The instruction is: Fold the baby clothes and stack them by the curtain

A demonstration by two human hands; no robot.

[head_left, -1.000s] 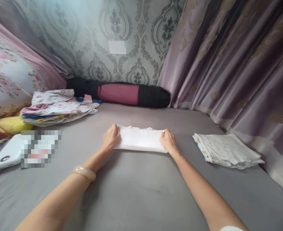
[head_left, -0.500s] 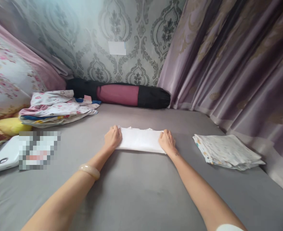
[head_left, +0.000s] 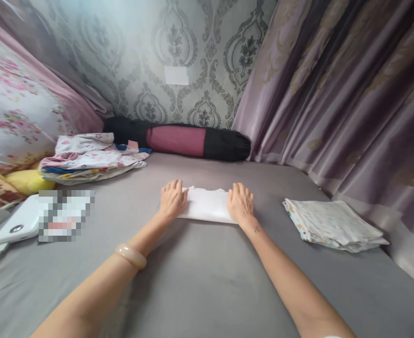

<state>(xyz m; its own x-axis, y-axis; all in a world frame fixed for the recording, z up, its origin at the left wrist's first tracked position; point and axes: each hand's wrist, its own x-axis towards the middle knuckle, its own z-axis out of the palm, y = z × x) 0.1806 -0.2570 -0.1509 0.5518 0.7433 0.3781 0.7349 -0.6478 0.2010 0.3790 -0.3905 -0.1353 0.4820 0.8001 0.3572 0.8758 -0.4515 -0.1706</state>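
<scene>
A folded white cloth point(head_left: 207, 205) lies as a low strip on the grey bed sheet point(head_left: 200, 272), with small bumps along its far edge. My left hand point(head_left: 173, 199) rests on its left end, palm down, with the fingers stretched forward. On the right end, my right hand point(head_left: 241, 203) lies flat in the same way, its fingers slightly apart. Both ends of the cloth are partly hidden beneath my hands. A pale bangle point(head_left: 131, 256) circles my left wrist.
Folded pale printed cloths point(head_left: 335, 223) are stacked at right. A pile of printed clothes point(head_left: 94, 157) sits at left, near a white device point(head_left: 20, 220) with cables and a blurred-out item point(head_left: 66, 216). Along the wall lies a black and maroon roll point(head_left: 175, 141); purple curtains point(head_left: 316, 103) hang right.
My fingers were curled around the cloth's ends; now they are stretched out over it. Both hands have come slightly inward. The camera view has shifted a little.
</scene>
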